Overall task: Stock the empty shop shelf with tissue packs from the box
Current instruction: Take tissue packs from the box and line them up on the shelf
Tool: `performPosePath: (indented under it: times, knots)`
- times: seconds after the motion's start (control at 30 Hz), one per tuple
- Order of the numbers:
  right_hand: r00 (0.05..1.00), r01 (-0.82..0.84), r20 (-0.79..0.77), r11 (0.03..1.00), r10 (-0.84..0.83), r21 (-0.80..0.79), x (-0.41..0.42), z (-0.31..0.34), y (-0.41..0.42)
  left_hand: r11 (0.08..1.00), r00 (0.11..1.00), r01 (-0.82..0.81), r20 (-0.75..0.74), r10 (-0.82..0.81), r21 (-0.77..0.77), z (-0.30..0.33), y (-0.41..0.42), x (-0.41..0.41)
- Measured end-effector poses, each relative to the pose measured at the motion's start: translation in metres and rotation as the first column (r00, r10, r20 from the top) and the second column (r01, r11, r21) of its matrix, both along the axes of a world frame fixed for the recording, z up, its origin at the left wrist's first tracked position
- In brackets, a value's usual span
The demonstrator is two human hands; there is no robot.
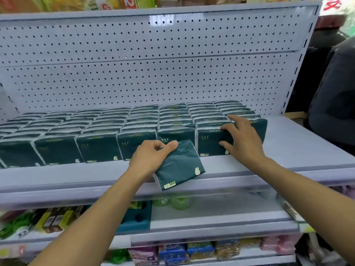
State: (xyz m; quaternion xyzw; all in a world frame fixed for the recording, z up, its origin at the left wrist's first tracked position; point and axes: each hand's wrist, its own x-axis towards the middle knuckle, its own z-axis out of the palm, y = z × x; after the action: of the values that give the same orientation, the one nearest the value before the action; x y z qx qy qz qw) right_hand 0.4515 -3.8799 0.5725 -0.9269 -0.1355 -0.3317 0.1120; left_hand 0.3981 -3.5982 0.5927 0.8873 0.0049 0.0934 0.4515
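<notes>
Left hand (pixel 151 156) grips loose tissue pack (pixel 179 165) | right hand (pixel 243 138) flat on shelved packs (pixel 99 131)

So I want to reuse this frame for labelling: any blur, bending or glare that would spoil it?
Head view: wide-angle lens bows the shelf edges; goods at the top and bottom are blurred; the held tissue pack is sharp; lighting is even, no strong glare.

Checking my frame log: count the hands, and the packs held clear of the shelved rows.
Hands: 2, left hand and right hand
Held clear: 1 pack, in the left hand
Total: 3
</notes>
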Motion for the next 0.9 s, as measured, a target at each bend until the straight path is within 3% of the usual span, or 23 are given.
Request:
performPosePath:
  times: [0.13,0.23,0.3,0.37,0.43,0.6,0.73,0.83,0.9]
  knots:
    - [0.998,-0.015,0.064,1.000,0.016,-0.027,0.002,-0.002,-0.003,0.999,0.999,0.033,-0.015,-0.033,-0.004,0.002,-0.003,0.006]
    - [0.980,-0.122,0.167,0.991,0.112,0.055,-0.013,0.005,0.003,0.998,0.997,0.069,-0.015,-0.069,0.013,0.002,-0.010,0.010]
    - [0.950,-0.297,-0.012,0.919,0.311,0.258,-0.032,0.015,0.014,0.994,0.996,0.093,-0.002,-0.094,0.056,0.004,-0.023,0.011]
    - [0.799,-0.364,-0.260,0.781,0.542,0.507,-0.046,0.020,0.023,0.985,0.994,0.099,0.037,-0.105,0.139,0.007,-0.040,0.012]
    - [0.731,-0.386,-0.311,0.744,0.608,0.545,-0.051,0.020,0.020,0.971,0.989,0.101,0.082,-0.121,0.216,0.009,-0.056,0.010]
    - [0.743,-0.330,-0.252,0.666,0.621,0.668,-0.060,0.019,-0.021,0.948,0.958,0.196,0.156,-0.239,0.249,0.012,-0.091,0.003]
    - [0.861,-0.213,-0.170,0.643,0.479,0.735,-0.062,0.019,-0.074,0.933,0.881,0.033,0.431,-0.196,0.357,0.014,-0.096,0.014]
    - [0.933,-0.130,-0.140,0.675,0.331,0.727,-0.054,0.022,-0.111,0.834,0.850,-0.029,0.452,-0.270,0.552,0.008,-0.097,0.030]
    - [0.949,-0.095,-0.159,0.727,0.273,0.680,-0.045,0.021,-0.123,0.697,0.862,-0.041,0.378,-0.337,0.716,0.002,-0.099,0.039]
